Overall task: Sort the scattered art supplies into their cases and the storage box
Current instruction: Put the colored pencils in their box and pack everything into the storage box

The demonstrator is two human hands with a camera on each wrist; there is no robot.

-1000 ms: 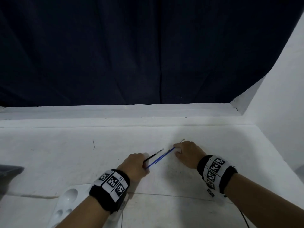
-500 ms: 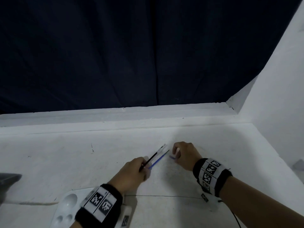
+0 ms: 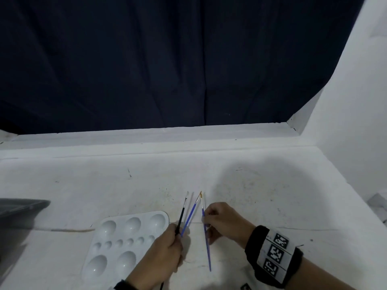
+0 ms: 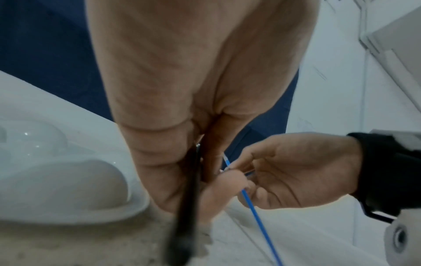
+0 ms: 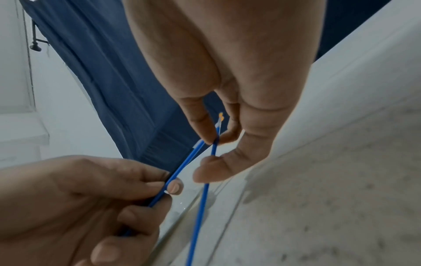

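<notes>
My left hand (image 3: 176,237) grips two thin paintbrushes by their lower shafts, a black-handled brush (image 3: 182,214) and a blue-handled brush (image 3: 191,214), bristles pointing away from me. My right hand (image 3: 206,218) pinches a second blue brush (image 3: 206,237) near its upper part; its handle hangs down towards me above the white table (image 3: 272,195). In the right wrist view thumb and forefinger close on that blue brush (image 5: 213,149) just below its orange tip, next to the left hand's blue brush (image 5: 182,169). The left wrist view shows the black brush (image 4: 187,207) blurred under the palm.
A white plastic paint palette (image 3: 123,237) with round wells lies on the table just left of my left hand. The corner of a grey case (image 3: 18,208) shows at the left edge. A dark curtain (image 3: 167,59) hangs behind the table, a white wall (image 3: 356,101) to the right.
Both hands have drawn back towards me. The right hand has lifted a blue brush off the table, and the brushes now stand steeper, tips pointing away.
</notes>
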